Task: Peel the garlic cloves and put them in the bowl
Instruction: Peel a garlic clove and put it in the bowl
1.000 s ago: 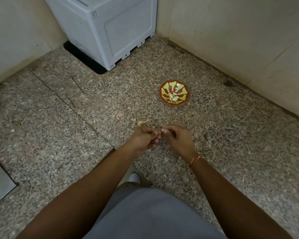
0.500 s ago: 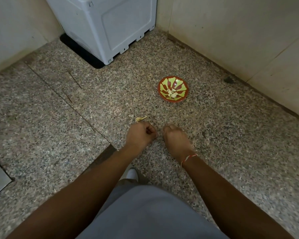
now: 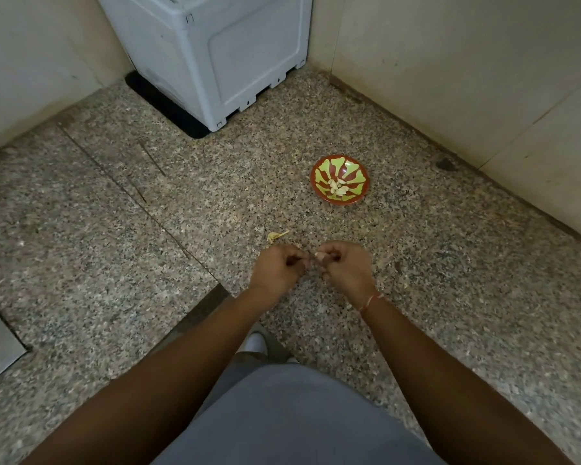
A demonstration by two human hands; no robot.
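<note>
My right hand (image 3: 344, 267) pinched a garlic clove (image 3: 320, 255); my left hand (image 3: 277, 268) was curled beside it, its contents indiscernible.

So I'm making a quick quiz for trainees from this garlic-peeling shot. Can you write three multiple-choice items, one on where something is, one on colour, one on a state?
1. Where does the bowl stand?
A. On the floor, beyond the hands and to the right
B. On top of the grey appliance
C. In the person's lap

2. What colours does the bowl's inside show?
A. Blue and white
B. Red and yellow-green
C. Plain black

3. How are the left hand and right hand held?
A. Both flat on the floor
B. Far apart at the person's sides
C. Close together, fingers curled, a pale garlic clove at the right fingertips

Answers: 1 A, it sits on the speckled floor near the wall; 2 B, red with yellow-green patches under the peeled cloves; 3 C, the hands nearly meet above the floor.
</note>
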